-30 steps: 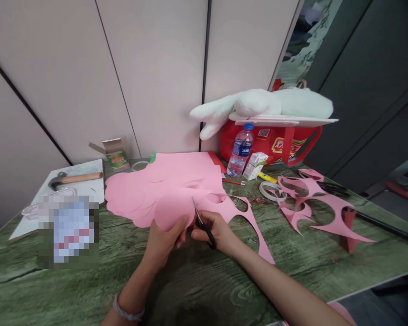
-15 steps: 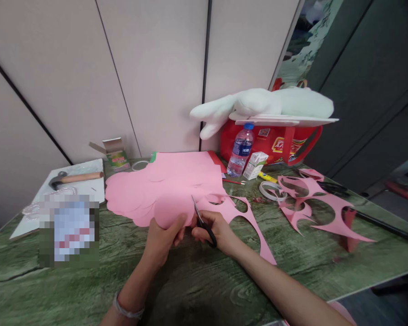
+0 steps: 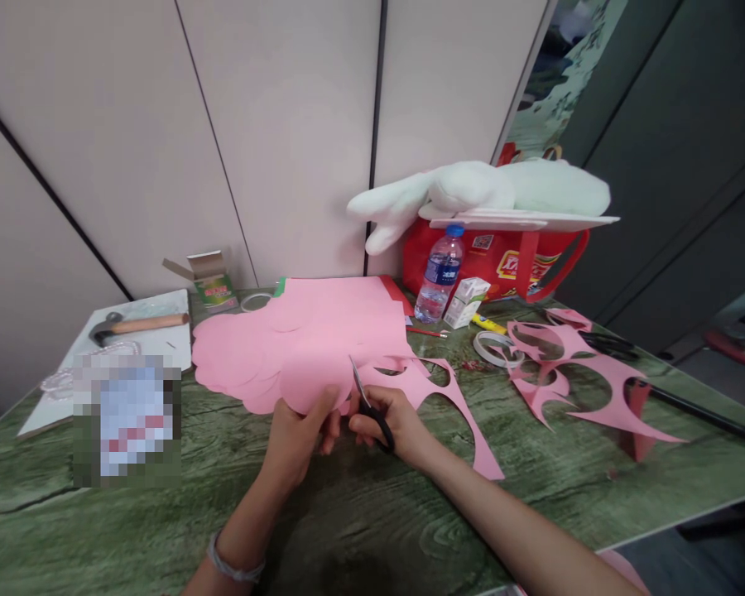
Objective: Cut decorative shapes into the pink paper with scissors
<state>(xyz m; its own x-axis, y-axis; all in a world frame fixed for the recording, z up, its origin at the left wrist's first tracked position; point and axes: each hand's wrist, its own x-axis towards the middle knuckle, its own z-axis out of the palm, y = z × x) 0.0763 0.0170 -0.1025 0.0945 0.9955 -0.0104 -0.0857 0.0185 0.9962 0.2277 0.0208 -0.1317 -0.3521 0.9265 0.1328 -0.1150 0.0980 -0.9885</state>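
Between its thumb and fingers, my left hand (image 3: 301, 430) pinches a rounded piece of pink paper (image 3: 314, 381). Black-handled scissors (image 3: 376, 418) are in my right hand (image 3: 391, 420), their blades pointing up and left along the right edge of that piece. Beyond both hands lies a spread of pink paper (image 3: 341, 310) with overlapping rounded pieces (image 3: 223, 352) on its left. A pink offcut with curved holes (image 3: 472, 422) extends to the right of the scissors.
At left, a hammer (image 3: 142, 324) rests on a white board (image 3: 170, 356), near a small open box (image 3: 214, 285). Behind at right stand a water bottle (image 3: 438, 277), small carton (image 3: 467, 302) and red bag (image 3: 502, 261). Tape (image 3: 497, 349) and pink scraps (image 3: 602, 389) lie right.
The held paper has shifted slightly left, and the tip of the offcut has moved up a little. Both hands keep their grips, almost in the same place.
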